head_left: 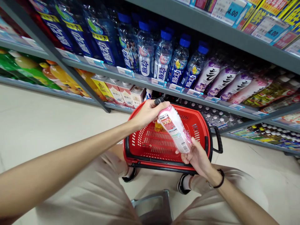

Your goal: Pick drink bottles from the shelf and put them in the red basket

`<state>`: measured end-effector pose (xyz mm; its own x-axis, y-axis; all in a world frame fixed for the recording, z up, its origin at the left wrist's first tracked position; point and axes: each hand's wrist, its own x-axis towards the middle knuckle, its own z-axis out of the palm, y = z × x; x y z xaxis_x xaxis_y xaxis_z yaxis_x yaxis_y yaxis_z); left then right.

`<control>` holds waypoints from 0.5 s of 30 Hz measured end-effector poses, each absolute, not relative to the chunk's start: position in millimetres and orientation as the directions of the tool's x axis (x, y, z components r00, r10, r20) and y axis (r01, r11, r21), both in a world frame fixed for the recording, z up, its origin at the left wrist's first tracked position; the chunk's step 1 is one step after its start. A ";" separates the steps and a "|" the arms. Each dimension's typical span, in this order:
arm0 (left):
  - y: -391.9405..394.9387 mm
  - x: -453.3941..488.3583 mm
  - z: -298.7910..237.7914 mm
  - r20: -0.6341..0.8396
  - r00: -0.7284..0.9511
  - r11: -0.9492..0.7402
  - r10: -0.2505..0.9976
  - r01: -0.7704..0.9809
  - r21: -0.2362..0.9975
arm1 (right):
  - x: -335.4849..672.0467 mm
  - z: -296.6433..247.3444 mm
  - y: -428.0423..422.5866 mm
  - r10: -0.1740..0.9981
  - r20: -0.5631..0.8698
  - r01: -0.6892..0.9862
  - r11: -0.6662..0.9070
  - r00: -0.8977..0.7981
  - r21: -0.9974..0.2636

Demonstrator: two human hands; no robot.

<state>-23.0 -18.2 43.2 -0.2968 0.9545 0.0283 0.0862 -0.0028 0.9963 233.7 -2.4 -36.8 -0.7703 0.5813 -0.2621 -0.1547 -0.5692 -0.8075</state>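
Observation:
Over the basket I hold a pink-and-white drink bottle [174,129], tilted, its back label with small print and a barcode facing me. My left hand [150,114] is closed around its neck, just below the dark cap. My right hand [195,156] grips the bottom end between thumb and fingers. Beneath the bottle stands a red shopping basket [150,150] with slotted walls and a black rim. Inside it, partly hidden by the bottle and my left hand, lies something yellow-orange [158,126].
Grey shelves [140,78] run across in front, holding blue-capped bottles [162,57], purple-labelled bottles [225,81] and cartons [126,93]. Price tags line the edges. A black basket handle [218,140] sticks out to the right. A grey stool [153,207] is between my legs.

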 end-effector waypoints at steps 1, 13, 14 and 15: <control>-18.4 -22.7 43.8 0.027 -0.297 -0.002 0.954 0.084 0.997 | 233.6 -36.6 -2.4 0.570 -0.261 -0.150 -0.574 -0.779 -0.805; -23.4 -19.3 53.2 0.071 -0.238 -0.043 0.969 0.124 0.991 | 231.0 -32.1 -3.0 0.522 -0.296 -0.134 -0.636 -0.800 -0.760; -23.9 -18.7 54.4 0.076 -0.230 -0.049 0.970 0.122 0.991 | 231.0 -31.9 -3.1 0.524 -0.300 -0.132 -0.636 -0.797 -0.761; -24.3 -18.1 55.6 0.081 -0.223 -0.055 0.972 0.120 0.991 | 231.0 -32.0 -3.2 0.524 -0.303 -0.129 -0.635 -0.796 -0.762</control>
